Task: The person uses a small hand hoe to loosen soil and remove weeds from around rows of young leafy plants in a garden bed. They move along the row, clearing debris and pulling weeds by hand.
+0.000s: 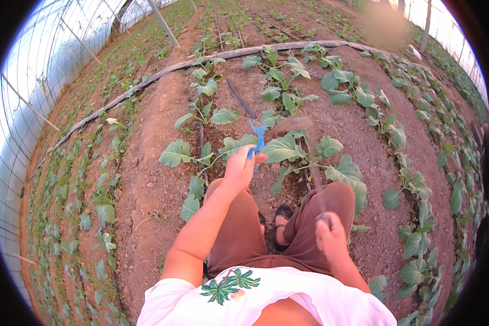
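My left hand (241,169) is closed round a blue strip (259,136), held above the leaves of a broad-leaved seedling. A thin black tube (241,99) stretches away over the soil from the strip's far end; whether the two are joined I cannot tell. By my right knee, my right hand (332,234) grips the handle of a small hoe. Its shaft and brown blade (291,126) are smeared by motion, the blade just beyond the strip. Large green leaves (286,148) of the nearest plants spread between my hands and around my knees.
Dark drip lines (202,142) run along the planted rows. A thick pale hose (277,46) crosses the beds farther off. More seedlings (413,187) grow on the right and left. A plastic greenhouse wall (22,117) with thin poles stands at the left.
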A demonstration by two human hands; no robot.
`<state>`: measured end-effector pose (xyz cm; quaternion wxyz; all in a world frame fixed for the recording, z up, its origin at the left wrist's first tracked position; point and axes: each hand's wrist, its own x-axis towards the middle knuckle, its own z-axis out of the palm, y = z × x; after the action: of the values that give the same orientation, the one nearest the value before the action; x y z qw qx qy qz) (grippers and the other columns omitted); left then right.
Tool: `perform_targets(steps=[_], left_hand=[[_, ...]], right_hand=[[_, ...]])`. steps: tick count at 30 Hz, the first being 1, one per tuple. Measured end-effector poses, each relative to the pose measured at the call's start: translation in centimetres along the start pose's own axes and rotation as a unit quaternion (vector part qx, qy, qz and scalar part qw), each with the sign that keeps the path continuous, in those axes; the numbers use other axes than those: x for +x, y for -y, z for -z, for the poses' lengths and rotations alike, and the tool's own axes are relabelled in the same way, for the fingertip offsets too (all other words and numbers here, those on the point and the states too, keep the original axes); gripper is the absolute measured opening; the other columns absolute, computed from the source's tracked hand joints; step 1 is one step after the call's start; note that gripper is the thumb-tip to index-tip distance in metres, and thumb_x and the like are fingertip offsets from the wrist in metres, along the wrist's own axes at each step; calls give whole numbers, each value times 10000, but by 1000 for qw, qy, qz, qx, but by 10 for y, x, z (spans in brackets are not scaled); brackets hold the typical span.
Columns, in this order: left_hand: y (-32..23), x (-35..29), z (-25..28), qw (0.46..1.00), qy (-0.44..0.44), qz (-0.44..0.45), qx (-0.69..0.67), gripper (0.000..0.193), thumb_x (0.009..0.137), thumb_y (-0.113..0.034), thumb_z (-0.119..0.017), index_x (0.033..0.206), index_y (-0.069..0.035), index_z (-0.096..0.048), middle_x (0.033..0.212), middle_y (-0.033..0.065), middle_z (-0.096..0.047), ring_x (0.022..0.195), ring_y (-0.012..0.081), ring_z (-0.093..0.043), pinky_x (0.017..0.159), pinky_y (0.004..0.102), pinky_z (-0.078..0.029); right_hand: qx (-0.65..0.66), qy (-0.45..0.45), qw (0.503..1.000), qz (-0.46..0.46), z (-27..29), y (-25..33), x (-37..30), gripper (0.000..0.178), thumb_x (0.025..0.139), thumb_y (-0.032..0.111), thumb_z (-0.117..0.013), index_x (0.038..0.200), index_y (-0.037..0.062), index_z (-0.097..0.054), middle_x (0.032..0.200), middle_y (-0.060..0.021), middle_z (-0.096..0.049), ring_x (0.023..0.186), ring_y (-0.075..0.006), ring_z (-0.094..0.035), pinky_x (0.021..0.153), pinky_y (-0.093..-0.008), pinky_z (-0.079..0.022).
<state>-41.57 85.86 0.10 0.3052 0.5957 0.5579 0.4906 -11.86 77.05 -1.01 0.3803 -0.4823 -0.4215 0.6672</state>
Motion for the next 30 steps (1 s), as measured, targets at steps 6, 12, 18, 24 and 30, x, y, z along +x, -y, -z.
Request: perform_targets(steps=[6, 12, 18, 24, 30], left_hand=[[34, -34, 10, 995, -67, 70, 18, 220, 914, -42, -407, 1111, 25, -480, 819, 111, -665, 738, 189, -642, 690, 319, -514], [45, -29, 9, 994, -104, 42, -2, 197, 889, -9, -426, 1077, 9, -480, 727, 79, -623, 671, 159, -607, 642, 297, -495], [19, -27, 10, 922, 83, 96, 366, 924, 759, -349, -679, 1412, 53, -163, 1447, 281, -199, 1358, 427, -161, 1120, 446, -184], [-14, -10, 41, 941, 75, 23, 330, 747, 787, -345, -657, 1348, 44, -353, 1384, 246, -363, 1331, 370, -283, 1104, 422, -233], [24, 26, 76, 968, 85, 157, 177, 617, 847, -303, -621, 1342, -6, -403, 1310, 184, -484, 1226, 287, -459, 1009, 408, -364]], right_hand=[[152, -148, 961, 178, 39, 57, 21, 41, 971, 165, -429, 961, 141, -397, 586, 44, -325, 399, -45, -295, 339, -194, -263], [84, -31, 992, 86, 22, 43, 12, 64, 953, 153, -467, 985, 115, -426, 590, 36, -352, 403, -46, -343, 341, -195, -289], [47, -11, 995, 83, 16, 33, 17, 68, 933, 108, -473, 993, 83, -452, 594, 29, -387, 394, -47, -346, 336, -202, -291], [-48, -126, 975, 178, 61, 57, 46, 202, 933, 100, -455, 1132, 65, -439, 599, 21, -405, 398, -47, -354, 354, -205, -298], [-84, -173, 968, 162, 112, 49, 132, 315, 959, 150, -440, 1261, 74, -394, 587, 31, -374, 407, -47, -335, 363, -216, -282]])
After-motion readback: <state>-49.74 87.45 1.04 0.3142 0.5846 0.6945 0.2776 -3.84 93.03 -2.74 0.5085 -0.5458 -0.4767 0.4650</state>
